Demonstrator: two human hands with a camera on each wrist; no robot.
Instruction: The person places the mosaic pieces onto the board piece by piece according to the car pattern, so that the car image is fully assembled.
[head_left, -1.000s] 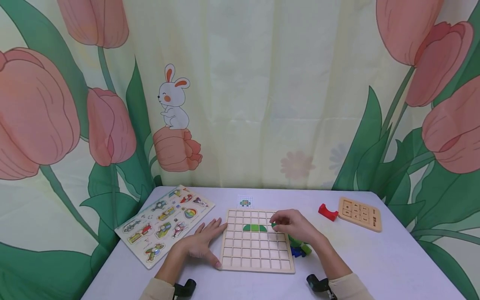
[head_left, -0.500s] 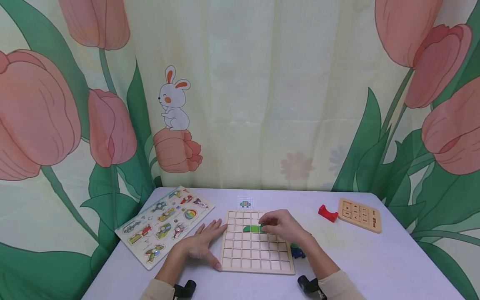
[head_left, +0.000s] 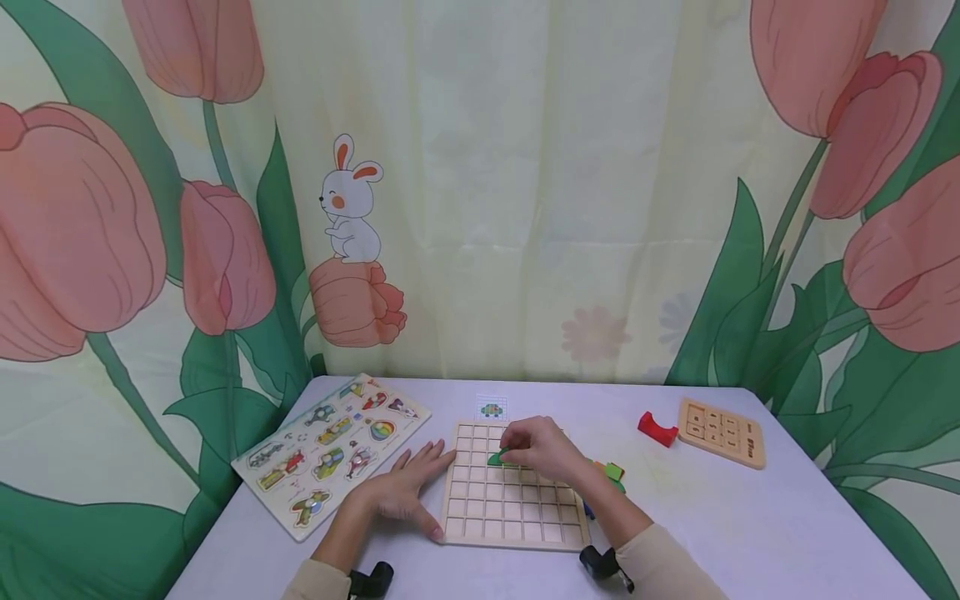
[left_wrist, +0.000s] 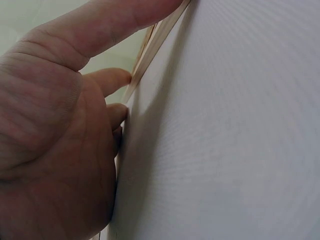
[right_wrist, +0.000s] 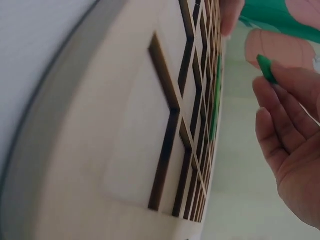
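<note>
A wooden grid board lies on the table. My left hand rests along its left side, fingers spread and fairly straight, with the thumb at the front corner; in the left wrist view the fingertips meet the board's edge. My right hand is over the board's upper half. Between thumb and finger it pinches a small green piece, held above the grid in the right wrist view. A row of green pieces sits in the grid below, partly hidden by the right hand in the head view.
A small pattern card lies behind the board. Several coloured pieces sit at its right, partly behind the forearm. A picture puzzle board is at left; a red curved block and a wooden number board are at right.
My right hand has moved left across the board with the green piece, from the right end of the green row to over it. The left hand has stayed in place.
</note>
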